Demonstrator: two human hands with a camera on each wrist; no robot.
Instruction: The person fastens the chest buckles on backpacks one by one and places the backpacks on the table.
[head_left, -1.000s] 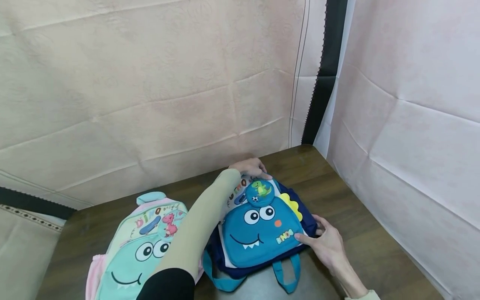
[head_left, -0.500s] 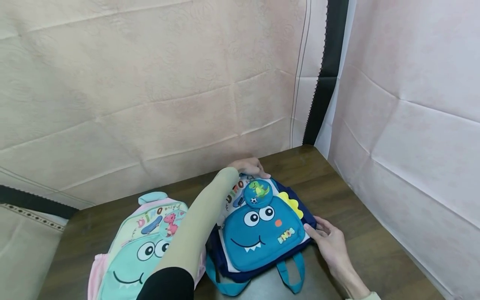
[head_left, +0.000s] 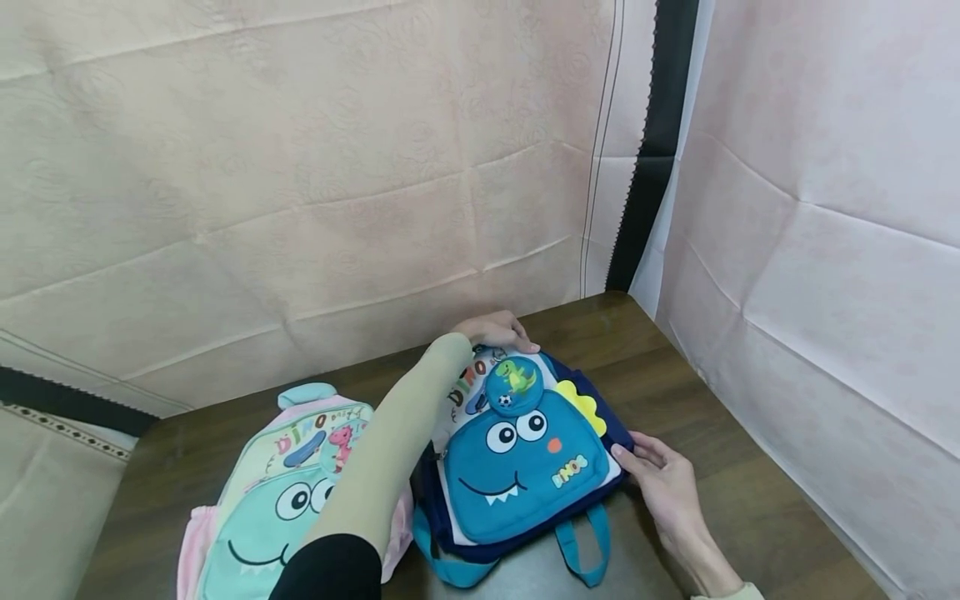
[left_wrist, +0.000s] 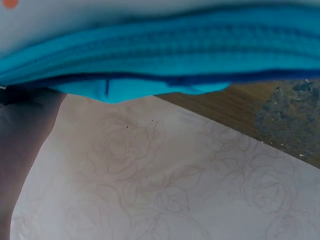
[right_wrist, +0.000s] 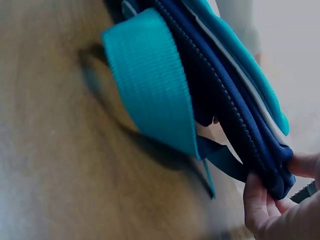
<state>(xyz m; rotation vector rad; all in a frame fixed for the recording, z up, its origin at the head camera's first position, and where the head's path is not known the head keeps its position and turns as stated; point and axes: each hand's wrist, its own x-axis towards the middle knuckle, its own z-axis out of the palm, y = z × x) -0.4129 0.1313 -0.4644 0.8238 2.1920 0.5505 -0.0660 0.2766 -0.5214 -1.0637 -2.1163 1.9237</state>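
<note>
A blue child's backpack [head_left: 480, 492] with a cartoon dinosaur face and yellow spikes lies face up on the table, its teal straps toward the front. At its top my left hand [head_left: 498, 331] grips the upper edge, with the fingers partly hidden behind it. In the left wrist view that hand [left_wrist: 25, 135] is at the far left, beside the end of a teal zipper [left_wrist: 165, 50]. My right hand [head_left: 670, 492] pinches the lower right corner, thumb on the front. The right wrist view shows the fingertips [right_wrist: 255, 195] under the navy edge, near a wide teal strap [right_wrist: 150, 82].
A mint and pink dinosaur backpack [head_left: 255, 517] lies to the left, partly covered by my left sleeve [head_left: 397, 442]. The brown wooden table [head_left: 750, 500] meets pale patterned cloth walls [head_left: 337, 167] at the back and right, with a black strip [head_left: 648, 150] at their corner.
My right thumb has drawn back from the front panel toward the corner. The blue backpack's lower side has shifted slightly right, while my left hand stays at the top.
</note>
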